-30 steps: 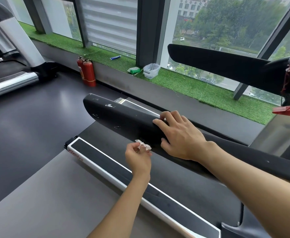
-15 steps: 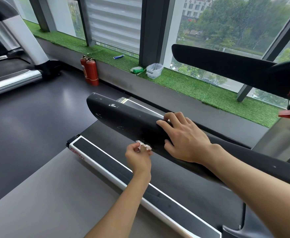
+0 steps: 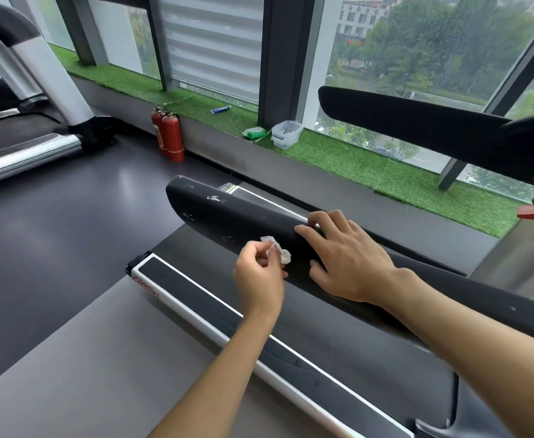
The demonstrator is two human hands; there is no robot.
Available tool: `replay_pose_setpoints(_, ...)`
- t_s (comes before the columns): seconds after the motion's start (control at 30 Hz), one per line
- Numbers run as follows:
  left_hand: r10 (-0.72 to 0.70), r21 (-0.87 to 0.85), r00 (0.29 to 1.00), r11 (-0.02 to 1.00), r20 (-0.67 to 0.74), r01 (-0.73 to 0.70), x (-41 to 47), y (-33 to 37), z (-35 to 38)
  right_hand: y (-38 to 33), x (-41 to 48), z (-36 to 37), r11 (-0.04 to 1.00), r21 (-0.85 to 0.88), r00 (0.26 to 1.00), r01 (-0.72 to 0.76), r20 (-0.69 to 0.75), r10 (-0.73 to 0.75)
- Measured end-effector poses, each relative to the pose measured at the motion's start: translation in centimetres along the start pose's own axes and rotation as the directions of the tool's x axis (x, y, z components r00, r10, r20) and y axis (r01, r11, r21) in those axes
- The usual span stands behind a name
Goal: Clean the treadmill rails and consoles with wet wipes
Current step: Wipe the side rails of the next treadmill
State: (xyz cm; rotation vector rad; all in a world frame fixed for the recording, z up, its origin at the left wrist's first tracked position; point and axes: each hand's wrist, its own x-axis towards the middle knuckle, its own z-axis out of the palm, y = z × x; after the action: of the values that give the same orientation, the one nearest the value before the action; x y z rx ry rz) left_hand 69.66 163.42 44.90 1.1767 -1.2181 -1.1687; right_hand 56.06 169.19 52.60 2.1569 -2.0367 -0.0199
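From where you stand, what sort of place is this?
Most likely a gym: a black treadmill handrail in front, a second treadmill at far left, and two red fire extinguishers below the window sill.

The left forearm [image 3: 221, 368] comes in from the near edge and reaches away toward the far side, wrist straight. The left hand [image 3: 259, 276] is curled, its fingertips pinching a small crumpled wet wipe [image 3: 276, 249] at its far right side. The right forearm [image 3: 464, 320] enters from the right and angles left. The right hand [image 3: 344, 260] lies palm down on the black handrail [image 3: 227, 213], fingers [image 3: 332, 222] stretched over its top, thumb on the near face. The two hands sit just beside each other, apart.
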Motion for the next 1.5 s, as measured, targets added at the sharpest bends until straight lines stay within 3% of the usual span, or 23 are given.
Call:
replay_pose_setpoints(0.1, 0.018, 0.004, 0.999, 1.000, -0.044, -0.018, 0.9, 0.3, -0.2, -0.1, 0.0, 0.0, 1.000, -0.007, 1.000, -0.005, 0.010, 0.005)
replay_pose_setpoints(0.23, 0.147, 0.115, 0.987, 0.981, 0.068, -0.154, 1.5, 0.5, -0.2, -0.6, 0.9, -0.5, 0.997, -0.076, 1.000, -0.006, 0.008, 0.006)
replay_pose_setpoints(0.33, 0.115, 0.115, 0.993, 0.987, -0.025, -0.111, 2.4, 0.4, -0.8, -1.4, 2.5, -0.8, 0.998, -0.068, 1.000, 0.018, -0.010, -0.018)
replay_pose_setpoints(0.47, 0.123, 0.146, 0.992, 0.981, 0.021, -0.125, 1.4, -0.3, -1.0, -2.1, 3.5, -0.1, 0.999, -0.017, 0.999, 0.031, 0.021, -0.031)
replay_pose_setpoints(0.73, -0.062, 0.076, 0.997, 0.995, -0.038, 0.065, 1.3, -2.3, -0.9, -2.1, 3.7, 0.3, 0.999, -0.023, 0.999, 0.045, 0.004, -0.045)
replay_pose_setpoints(0.83, -0.232, -0.038, 0.969, 0.973, -0.085, 0.229, 1.2, -2.7, -0.8, -2.0, 3.6, 0.4, 0.998, -0.034, 0.999, 0.047, 0.009, -0.046)
replay_pose_setpoints(0.97, -0.353, -0.211, 0.935, 0.914, 0.001, 0.346, 1.0, -3.1, -0.4, -2.0, 3.6, 0.4, 0.998, -0.039, 0.999, 0.043, 0.011, -0.043)
replay_pose_setpoints(1.23, -0.522, -0.238, 0.853, 0.827, 0.015, 0.510, 1.7, -3.8, -0.2, -2.1, 3.6, 0.3, 0.999, -0.023, 0.999, 0.039, 0.008, -0.039)
replay_pose_setpoints(1.5, -0.317, -0.218, 0.946, 0.930, -0.075, 0.294, 0.6, -3.4, -0.4, -2.0, 3.6, 0.6, 0.999, -0.025, 0.999, 0.037, 0.001, -0.037)
